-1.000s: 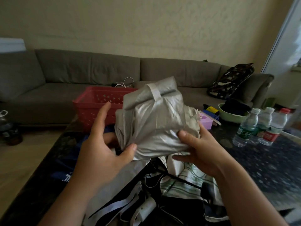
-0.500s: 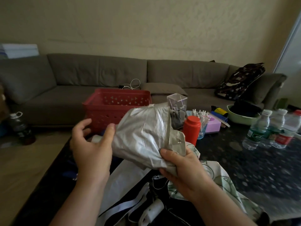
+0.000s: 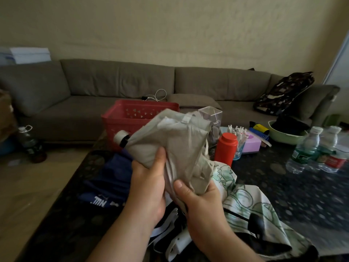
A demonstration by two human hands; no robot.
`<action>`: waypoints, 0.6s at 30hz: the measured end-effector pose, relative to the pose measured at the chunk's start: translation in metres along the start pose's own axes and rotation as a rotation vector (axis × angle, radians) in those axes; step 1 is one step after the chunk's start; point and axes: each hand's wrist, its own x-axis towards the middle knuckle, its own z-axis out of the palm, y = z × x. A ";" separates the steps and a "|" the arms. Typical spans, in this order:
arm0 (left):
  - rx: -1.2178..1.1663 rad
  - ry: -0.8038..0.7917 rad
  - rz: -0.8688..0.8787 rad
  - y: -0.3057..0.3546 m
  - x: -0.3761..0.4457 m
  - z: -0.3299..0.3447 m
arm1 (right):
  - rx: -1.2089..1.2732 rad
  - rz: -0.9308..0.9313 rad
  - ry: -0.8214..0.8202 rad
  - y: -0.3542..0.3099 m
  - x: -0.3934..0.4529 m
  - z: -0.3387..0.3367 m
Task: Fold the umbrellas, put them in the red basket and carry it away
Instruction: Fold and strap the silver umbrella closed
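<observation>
A: We have both hands wrapped round the grey umbrella (image 3: pixel 175 146) above the table (image 3: pixel 283 186), just in front of the red basket (image 3: pixel 132 118): left hand (image 3: pixel 149 184) mid-canopy, right hand (image 3: pixel 198 197) on the lower end.

B: Risk?

A: We judge the loose folds could spring open if either grip eases; the strap (image 3: pixel 186 118) looks unfastened.

B: Axis?

A: Diagonal; cap end points up-left toward the basket.

I'm seeing the umbrella (image 3: pixel 175 140) showing as thin, crinkled cloth with a dull silvery sheen. The basket (image 3: pixel 120 121) is looking like matt red plastic with cut-out holes. The table (image 3: pixel 283 186) is gleaming like polished speckled stone, the bottles (image 3: pixel 309 150) are showing clear glossy plastic, and the sofa (image 3: pixel 113 82) is reading as soft matt fabric.
</observation>
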 end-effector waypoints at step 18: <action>0.281 -0.153 0.136 0.036 0.009 -0.034 | -0.835 -0.485 -0.262 -0.120 0.044 -0.009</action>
